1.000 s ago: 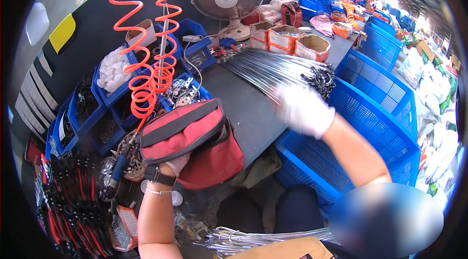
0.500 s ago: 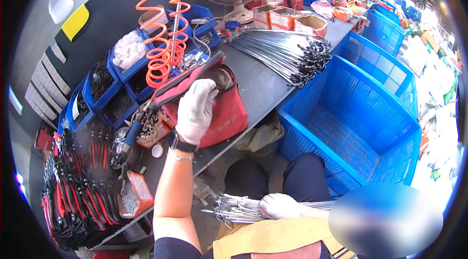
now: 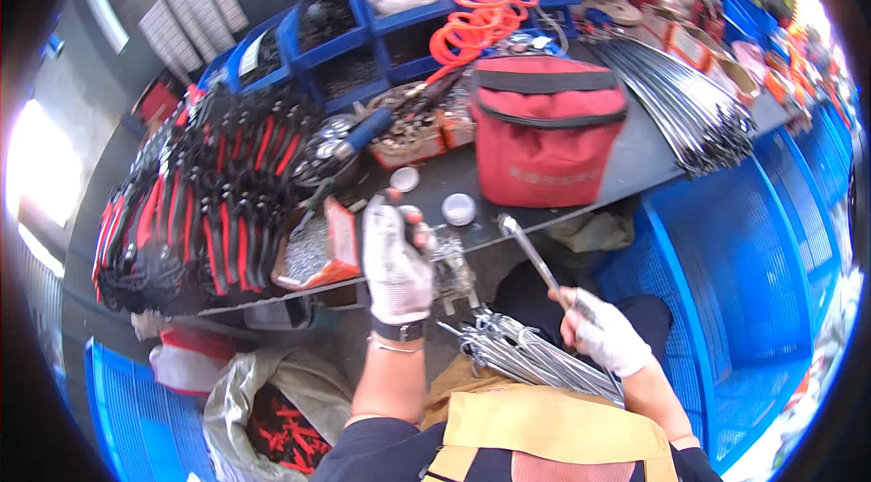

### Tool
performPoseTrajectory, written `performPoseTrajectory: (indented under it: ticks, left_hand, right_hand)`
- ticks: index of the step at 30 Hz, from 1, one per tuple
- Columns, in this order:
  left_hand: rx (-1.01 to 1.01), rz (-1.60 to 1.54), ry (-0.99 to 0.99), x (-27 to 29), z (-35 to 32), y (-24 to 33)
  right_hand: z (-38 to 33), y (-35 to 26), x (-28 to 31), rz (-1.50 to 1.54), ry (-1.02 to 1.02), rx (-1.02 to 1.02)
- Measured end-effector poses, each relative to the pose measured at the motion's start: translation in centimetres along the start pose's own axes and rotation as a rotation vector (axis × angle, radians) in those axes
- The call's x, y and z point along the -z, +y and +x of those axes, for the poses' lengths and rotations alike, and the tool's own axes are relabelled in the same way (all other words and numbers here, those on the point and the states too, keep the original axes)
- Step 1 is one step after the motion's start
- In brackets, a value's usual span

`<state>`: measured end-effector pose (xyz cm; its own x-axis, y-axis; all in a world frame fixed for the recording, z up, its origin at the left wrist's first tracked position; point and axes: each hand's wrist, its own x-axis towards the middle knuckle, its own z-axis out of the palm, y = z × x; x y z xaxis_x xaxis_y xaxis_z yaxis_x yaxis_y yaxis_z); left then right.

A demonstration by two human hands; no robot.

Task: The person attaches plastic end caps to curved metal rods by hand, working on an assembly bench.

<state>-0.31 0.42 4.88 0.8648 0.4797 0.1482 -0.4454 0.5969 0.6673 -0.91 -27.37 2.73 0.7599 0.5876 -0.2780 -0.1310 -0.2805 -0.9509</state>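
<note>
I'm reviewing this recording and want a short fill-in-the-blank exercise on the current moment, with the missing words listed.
1. The right hand grips a slim metal piece; its glove is ____.
2. The bag on the table is ____ with black trim.
3. In the picture, the fanned metal rods lie to the bag's ____.
4. Below the left hand, a dark band circles the ____.

Missing words: white; red; right; wrist.

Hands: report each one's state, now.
Left hand: fingers partly curled; whether it holds anything cannot be told.
Right hand: closed, holding a metal rod.
</note>
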Motion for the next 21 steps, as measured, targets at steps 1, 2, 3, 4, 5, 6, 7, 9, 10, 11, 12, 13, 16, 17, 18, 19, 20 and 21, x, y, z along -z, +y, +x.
performPoseTrajectory:
  ticks: [1,2,3,4,5,6,7,9,10,11,12,13,16,17,18,19,20,21]
  left_hand:
    - [0.041,0.028,0.065,0.8,-0.1,-0.9]
    - [0.017,0.037,0.085,1.0,-0.3,-1.5]
    - [-0.006,0.048,0.105,1.1,-0.5,-1.8]
    - [-0.029,0.067,0.070,1.4,-0.5,-2.1]
    - [0.019,0.056,0.078,1.4,-0.8,-1.9]
    - [0.061,0.057,0.068,1.9,-0.8,-1.7]
    - [0.105,0.056,0.055,2.5,-0.8,-1.5]
    - [0.115,0.089,0.093,2.8,-0.7,-1.3]
    - [0.127,0.169,0.116,2.8,-0.7,-1.3]
    - [0.142,0.250,0.138,3.0,-0.5,-1.3]
    - [0.091,0.313,0.117,3.0,-0.5,-1.5]
    - [0.073,0.377,0.127,2.8,-0.5,-1.5]
    - [-0.084,0.546,0.140,3.6,-0.2,-2.8]
    - [-0.140,0.613,0.153,3.9,-0.2,-3.0]
    - [-0.206,0.657,0.155,3.7,-0.2,-3.2]
    - [-0.204,0.655,0.157,3.7,-0.1,-3.3]
    - [-0.347,0.825,0.112,3.6,0.0,-3.2]
    - [-0.493,0.994,0.062,3.4,-0.1,-3.1]
  right_hand:
    - [1.6,-0.6,-0.3,0.004,0.034,0.016]
    - [3.5,-1.1,-0.6,-0.044,0.054,0.055]
    - [5.3,-1.2,-1.0,-0.087,0.074,0.094]
    - [6.8,-0.7,-1.1,-0.185,0.090,0.139]
    - [7.7,-0.5,-1.5,-0.187,0.076,0.138]
    - [8.4,-0.5,-1.9,-0.311,0.125,0.209]
    - [9.0,-0.4,-2.2,-0.433,0.178,0.281]
    - [9.5,0.0,-2.7,-0.472,0.184,0.336]
    - [9.3,-0.3,-2.9,-0.539,0.198,0.322]
    - [9.2,-0.5,-3.0,-0.607,0.213,0.308]
    - [9.1,-0.4,-3.1,-0.622,0.220,0.279]
    - [9.0,-0.4,-3.2,-0.622,0.212,0.275]
    - [8.0,-2.6,-3.4,-0.395,0.165,0.188]
    - [7.3,-3.6,-3.3,-0.217,0.110,0.126]
    - [6.0,-4.8,-3.2,0.000,0.067,0.059]
    - [5.0,-5.7,-3.0,0.219,0.027,-0.011]
    - [4.4,-6.4,-2.9,0.225,0.000,-0.007]
    - [4.2,-6.5,-2.9,0.225,0.001,-0.007]
